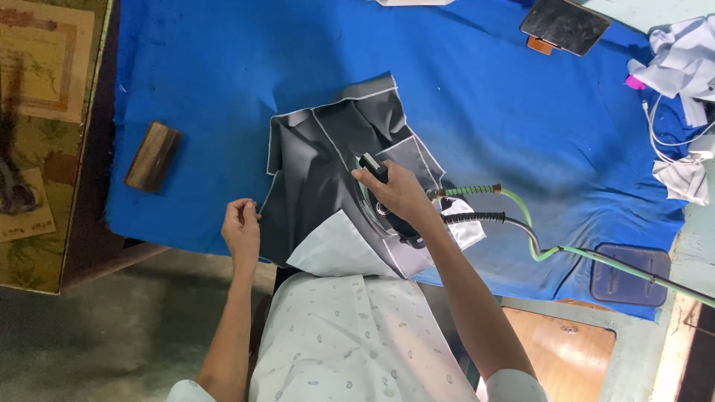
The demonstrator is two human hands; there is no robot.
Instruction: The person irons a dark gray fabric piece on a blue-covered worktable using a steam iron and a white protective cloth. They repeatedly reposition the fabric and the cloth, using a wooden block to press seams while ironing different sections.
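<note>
A dark grey garment piece (320, 171) with white stitch lines and pale lining lies on the blue padded table (484, 104). My right hand (398, 192) grips the black handle of a steam iron (380, 201) that rests on the garment's right part. A green hose (521, 212) and a black cable (506, 222) run off from the iron toward the right. My left hand (240, 229) pinches the garment's left edge at the table's near edge.
A wooden block (153, 156) lies on the table at the left. A dark tablet-like slab (564, 24) sits at the far right, pale cloth pieces (681, 63) and white cords at the right edge, a dark blue pad (629, 274) near right.
</note>
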